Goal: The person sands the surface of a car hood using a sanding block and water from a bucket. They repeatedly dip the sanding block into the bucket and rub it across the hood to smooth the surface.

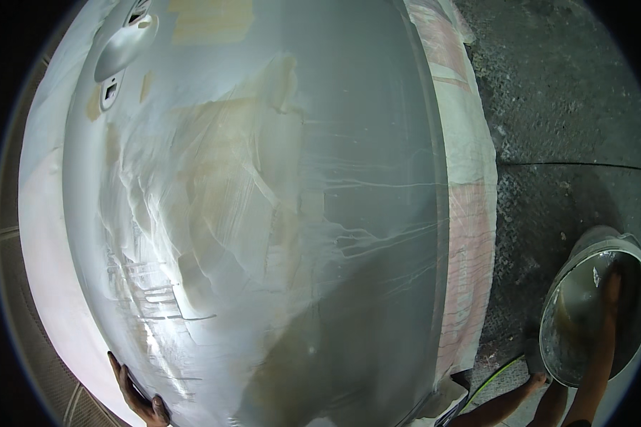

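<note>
A grey car door panel [377, 92] with a flush handle [126, 50] fills the middle of the head view. Its surface is wet, with tan and pale filler patches [224, 164] and milky streaks running toward the right edge. My left hand [141, 400] rests at the panel's lower left edge, its fingers stretched out and apart from the thumb. On the right, my right arm reaches down into a round bucket [597, 249] of cloudy liquid. My right hand [612, 285] is inside it; its fingers are dim and blurred, so their grip does not show.
Pink and white printed sheeting [470, 213] runs along the panel's right edge, and pale covering [46, 228] borders its left. Rough dark floor [548, 92] lies to the right. Bare legs [506, 406] and a thin yellow-green line [495, 375] show near the bucket.
</note>
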Demonstrator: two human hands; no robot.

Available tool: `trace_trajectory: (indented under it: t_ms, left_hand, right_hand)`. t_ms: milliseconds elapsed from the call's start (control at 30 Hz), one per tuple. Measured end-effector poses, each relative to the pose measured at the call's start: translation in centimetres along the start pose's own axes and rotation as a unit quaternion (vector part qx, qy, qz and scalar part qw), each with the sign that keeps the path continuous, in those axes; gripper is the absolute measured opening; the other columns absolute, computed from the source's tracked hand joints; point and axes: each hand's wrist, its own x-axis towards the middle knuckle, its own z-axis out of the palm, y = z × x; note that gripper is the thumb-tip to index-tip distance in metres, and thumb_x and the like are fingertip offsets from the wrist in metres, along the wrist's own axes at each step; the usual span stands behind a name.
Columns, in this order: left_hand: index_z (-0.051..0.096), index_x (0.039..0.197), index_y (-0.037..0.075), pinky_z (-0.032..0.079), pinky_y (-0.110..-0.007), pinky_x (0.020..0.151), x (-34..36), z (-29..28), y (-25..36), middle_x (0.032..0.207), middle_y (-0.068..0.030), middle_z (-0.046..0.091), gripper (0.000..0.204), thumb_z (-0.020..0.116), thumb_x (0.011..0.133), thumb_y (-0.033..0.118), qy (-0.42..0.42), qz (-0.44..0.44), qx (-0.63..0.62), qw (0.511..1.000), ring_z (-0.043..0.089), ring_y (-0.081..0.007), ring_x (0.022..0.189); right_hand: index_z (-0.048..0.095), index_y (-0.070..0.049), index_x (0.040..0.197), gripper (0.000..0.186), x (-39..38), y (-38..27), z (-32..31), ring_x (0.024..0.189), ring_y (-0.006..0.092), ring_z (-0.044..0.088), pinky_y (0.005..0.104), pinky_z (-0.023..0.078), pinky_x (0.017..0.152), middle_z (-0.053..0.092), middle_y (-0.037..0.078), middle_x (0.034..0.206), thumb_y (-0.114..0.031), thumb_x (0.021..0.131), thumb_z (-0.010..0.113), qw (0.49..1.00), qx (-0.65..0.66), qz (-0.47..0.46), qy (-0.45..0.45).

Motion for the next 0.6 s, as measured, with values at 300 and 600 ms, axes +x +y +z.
trace_trajectory:
  t_ms: [300, 600]
  left_hand:
    - [0.047, 0.138, 0.000, 0.022, -0.062, 0.112, 1.1, -3.3, 0.9, 0.152, -0.0345, 0.023, 0.076, 0.071, 0.084, 0.046, -0.072, 0.057, -0.154, 0.984, 0.019, -0.0483, 0.143]
    - [0.054, 0.133, 0.002, 0.024, -0.065, 0.111, 1.6, 0.9, -0.9, 0.147, -0.0330, 0.036, 0.067, 0.075, 0.081, 0.039, -0.061, 0.071, -0.214, 0.972, 0.027, -0.0518, 0.139]
  right_hand:
    - [0.068, -0.002, 0.090, 0.015, 2.3, -22.2, -34.1, 0.080, 0.0382, 0.066, 0.0478, 0.052, 0.071, 0.067, 0.022, 0.086, -0.011, 0.084, 0.057, 0.895, 0.347, 0.220, -0.175]
    - [0.066, 0.003, 0.112, 0.027, 23.0, -50.9, -74.6, 0.093, 0.0365, 0.063, 0.0384, 0.050, 0.082, 0.064, 0.021, 0.107, -0.002, 0.086, 0.063, 0.613, 0.776, 0.084, 0.124]
